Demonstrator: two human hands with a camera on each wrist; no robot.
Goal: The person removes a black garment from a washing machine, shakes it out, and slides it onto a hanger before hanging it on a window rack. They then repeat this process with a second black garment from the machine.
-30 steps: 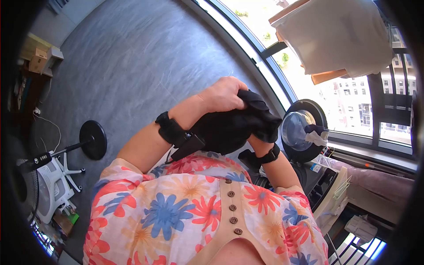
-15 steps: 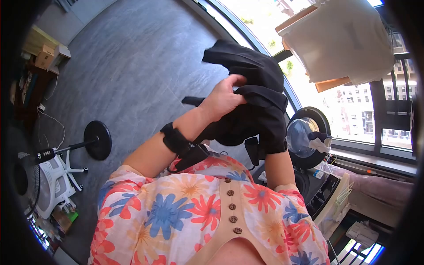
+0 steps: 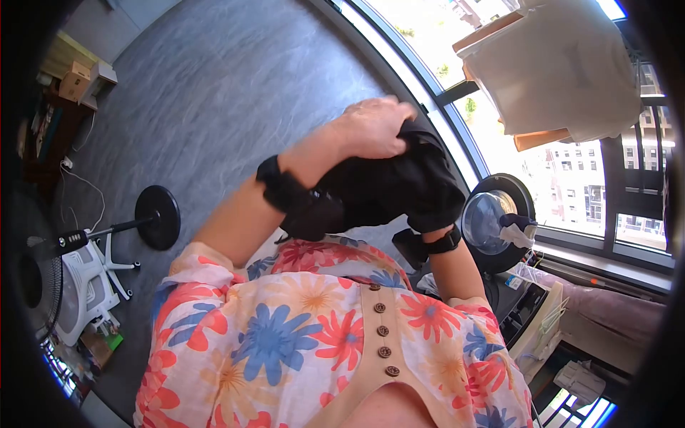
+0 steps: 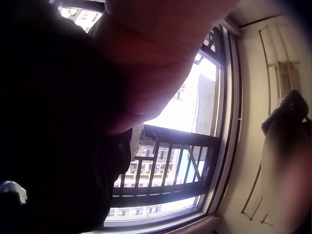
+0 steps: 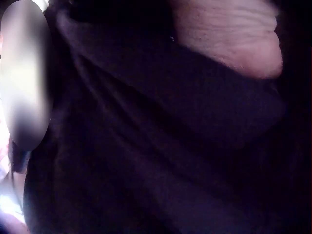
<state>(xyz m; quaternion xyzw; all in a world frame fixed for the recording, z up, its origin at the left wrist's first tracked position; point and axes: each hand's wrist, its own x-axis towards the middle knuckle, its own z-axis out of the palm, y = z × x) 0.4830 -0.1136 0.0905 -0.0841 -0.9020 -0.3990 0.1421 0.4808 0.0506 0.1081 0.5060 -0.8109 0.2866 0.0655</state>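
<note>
Dark cloth, a black garment (image 3: 378, 189), hangs bunched between the two hands in the head view. My left hand (image 3: 374, 128), slightly blurred, grips its upper edge between thumb and fingers; the palm side of that hand (image 4: 151, 63) fills the top of the left wrist view. The right forearm (image 3: 457, 271) runs up to the garment, and the fingers of that hand are hidden behind or inside the folds. In the right wrist view, part of the right hand (image 5: 231, 36) shows above the black fabric (image 5: 146, 122), fingers out of sight.
A round black stand with a clear bowl (image 3: 485, 221) is right of the right wrist, near the window. Pale cloth (image 3: 556, 78) hangs at the upper right. A fan base (image 3: 158, 217) and white chair (image 3: 89, 292) stand at the left on the grey floor (image 3: 235, 85).
The garment's loose ends, spread up and left half a second ago, are gathered into a lower bunch. My left hand has moved up and slightly right; the right wrist's black band is uncovered again.
</note>
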